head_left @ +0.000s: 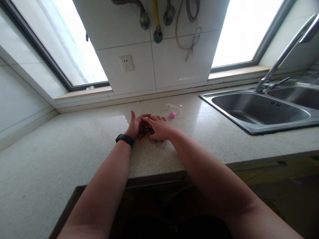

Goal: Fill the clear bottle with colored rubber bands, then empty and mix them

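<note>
A small heap of thin, multicoloured strands or bands [146, 130] lies on the counter between my two hands; its exact kind cannot be made out. My left hand [136, 125] is cupped against its left and far side, thumb pointing up and fingers stretched out. From the right, my right hand [159, 126] curls over the heap, its thumb low and its fingers covering part of it. A few bits of the same stuff poke out below my right palm. Just behind that hand lies a clear plastic bottle [177, 107] with a pink cap [172, 115].
The speckled pale countertop [82, 149] runs to a tiled wall with a socket [127, 63], pipe valves and a looped cord. At right is a double steel sink [256, 106] with a tall faucet [281, 56]. The counter's front edge [159, 176] lies below my wrists.
</note>
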Motion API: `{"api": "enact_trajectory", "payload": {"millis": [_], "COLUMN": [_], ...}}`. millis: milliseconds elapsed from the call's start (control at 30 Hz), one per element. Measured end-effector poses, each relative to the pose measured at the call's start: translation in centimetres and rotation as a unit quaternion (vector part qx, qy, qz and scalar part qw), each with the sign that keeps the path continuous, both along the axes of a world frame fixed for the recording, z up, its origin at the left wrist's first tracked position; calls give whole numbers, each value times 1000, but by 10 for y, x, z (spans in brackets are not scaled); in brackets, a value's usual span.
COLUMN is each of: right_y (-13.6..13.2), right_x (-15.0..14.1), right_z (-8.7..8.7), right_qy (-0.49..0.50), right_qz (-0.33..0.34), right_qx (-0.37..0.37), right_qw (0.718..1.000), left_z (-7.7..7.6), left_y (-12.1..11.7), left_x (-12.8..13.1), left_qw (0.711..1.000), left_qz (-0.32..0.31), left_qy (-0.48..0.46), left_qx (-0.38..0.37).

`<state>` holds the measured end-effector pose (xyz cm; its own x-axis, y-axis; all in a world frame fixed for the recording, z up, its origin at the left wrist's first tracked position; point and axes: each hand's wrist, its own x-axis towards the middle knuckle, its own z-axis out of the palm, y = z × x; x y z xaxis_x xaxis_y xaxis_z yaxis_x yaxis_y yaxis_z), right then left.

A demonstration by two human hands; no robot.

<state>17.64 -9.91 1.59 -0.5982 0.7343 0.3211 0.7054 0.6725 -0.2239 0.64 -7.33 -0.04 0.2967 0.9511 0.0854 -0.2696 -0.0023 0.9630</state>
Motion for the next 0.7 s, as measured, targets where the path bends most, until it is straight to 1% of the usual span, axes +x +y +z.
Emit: {"api": "enact_trajectory", "payload": {"millis": [67, 167, 267, 333, 400, 433, 467, 533, 600, 667, 700], "right_y": [2, 8, 15, 17, 18, 19, 19, 20, 22, 24, 25], "right_x": [5, 17, 29, 35, 39, 41, 43, 47, 52, 57, 59], "right_z": [4, 10, 11, 10, 7, 6, 5, 2, 1, 0, 0], "right_qy": [27, 55, 43, 21, 1, -7, -14, -30, -48, -58, -58], "right_qz": [-3, 9, 23, 36, 42, 41, 39, 36, 34, 30, 21], "right_qx": [-17, -63, -116, -141, -154, -156, -157, -159, -170, -185, -189], "right_qw": [999, 996, 992, 989, 987, 987, 987, 986, 984, 981, 980], "left_z": [-1, 1, 3, 4, 4, 3, 3, 2, 1, -1, -3], "left_y": [2, 3, 2, 2, 1, 2, 1, 1, -1, -3, -4], "left_x": [0, -2, -4, -9, -18, -24, -30, -44, -57, -66, -68], "left_qw": [1000, 999, 998, 996, 988, 978, 962, 920, 866, 815, 795], "left_qz": [11, 25, 28, 33, 48, 59, 60, 57, 40, -36, -65], "left_qy": [14, 35, 62, 86, 141, 188, 254, 370, 483, 562, 587], "left_qx": [11, 17, 9, 17, 44, 62, 81, 114, 126, 136, 140]}}
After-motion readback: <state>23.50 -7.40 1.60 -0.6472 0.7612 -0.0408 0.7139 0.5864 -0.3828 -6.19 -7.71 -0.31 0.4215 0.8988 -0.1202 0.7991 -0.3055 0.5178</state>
